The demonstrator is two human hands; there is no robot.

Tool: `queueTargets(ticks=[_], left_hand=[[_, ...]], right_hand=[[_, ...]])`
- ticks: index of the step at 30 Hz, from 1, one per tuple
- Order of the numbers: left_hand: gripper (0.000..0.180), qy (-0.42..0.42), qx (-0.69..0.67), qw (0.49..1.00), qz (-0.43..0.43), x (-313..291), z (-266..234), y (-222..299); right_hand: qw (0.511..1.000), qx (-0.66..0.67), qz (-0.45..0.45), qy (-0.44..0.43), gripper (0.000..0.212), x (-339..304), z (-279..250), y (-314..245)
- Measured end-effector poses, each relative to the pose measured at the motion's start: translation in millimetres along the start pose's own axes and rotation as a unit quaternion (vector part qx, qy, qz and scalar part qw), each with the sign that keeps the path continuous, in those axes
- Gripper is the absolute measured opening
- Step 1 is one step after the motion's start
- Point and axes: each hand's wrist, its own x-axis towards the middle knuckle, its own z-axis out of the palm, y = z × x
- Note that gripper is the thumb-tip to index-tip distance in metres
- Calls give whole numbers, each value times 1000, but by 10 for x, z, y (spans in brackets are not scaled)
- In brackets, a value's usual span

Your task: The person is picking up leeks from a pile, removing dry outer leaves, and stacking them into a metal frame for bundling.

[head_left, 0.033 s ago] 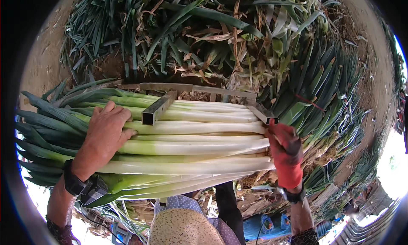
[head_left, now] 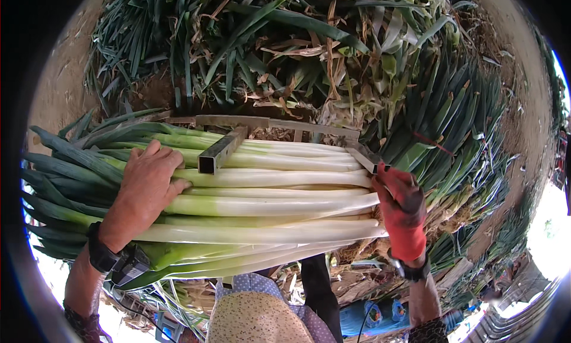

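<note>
A thick layer of long green onions [head_left: 273, 203] lies crosswise in front of me, white stalks to the right and green leaves to the left. My bare left hand [head_left: 151, 185] rests on them where green meets white, its bent fingers and thumb closed over a stalk. A square metal tube [head_left: 223, 151] slants over the stalks just right of it. My right hand [head_left: 399, 197], in a red glove with dark patches, is at the root ends. Its fingers are apart, with the tips against a second metal tube [head_left: 364, 157]; no stalk shows in its grasp.
Behind the onions runs a metal frame bar [head_left: 232, 121]. Beyond it spreads a heap of leafy onions [head_left: 250, 39] with dry husks, and another pile [head_left: 452, 111] stands at the right. A speckled yellow apron [head_left: 256, 319] covers my lap. Blue plastic [head_left: 363, 319] lies low on the right.
My right hand has shifted very slightly along the root ends, its fingertips edging left at the tube. My left hand and the onions stay put.
</note>
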Motion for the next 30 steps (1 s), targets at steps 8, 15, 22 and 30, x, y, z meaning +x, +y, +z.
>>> queueTargets(ticks=[8,15,22,30], left_hand=[[26,30,10,999,21,-48,5,-5],[27,72,21,997,8,-119,4,22],[28,88,19,996,23,-127,31,-28],[29,72,12,997,11,6,96,-50]], right_hand=[[970,-12,-166,-178,8,422,303,161],[881,-89,-138,-444,24,428,608,540],[864,-195,-164,-435,40,522,433,66],[964,-88,-122,-218,35,350,449,73]])
